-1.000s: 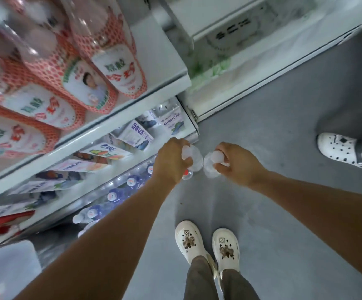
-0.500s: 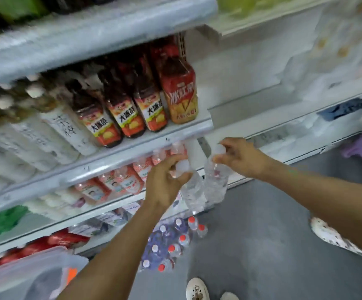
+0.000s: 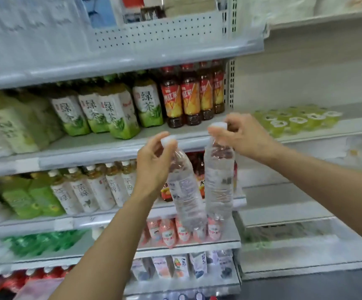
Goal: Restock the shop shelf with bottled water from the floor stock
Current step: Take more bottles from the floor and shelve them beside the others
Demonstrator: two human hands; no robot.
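The left grip [image 3: 154, 163] pinches the white-capped neck of a clear plastic water bottle [image 3: 186, 191], which hangs tilted below it. The right grip [image 3: 245, 135] curls round the cap of a second clear plastic water bottle [image 3: 219, 180], which hangs upright just beside the first, in front of the grey metal shelf [image 3: 89, 152].

There are two hands [image 3: 154, 167], two water bottles [image 3: 219, 180], four red-labelled tea bottles [image 3: 190, 100] and four readable green tea bottles [image 3: 115, 113].

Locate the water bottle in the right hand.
Head view, centre: the right bottle hangs from the right hand, just right of the left bottle, in front of the shelves.
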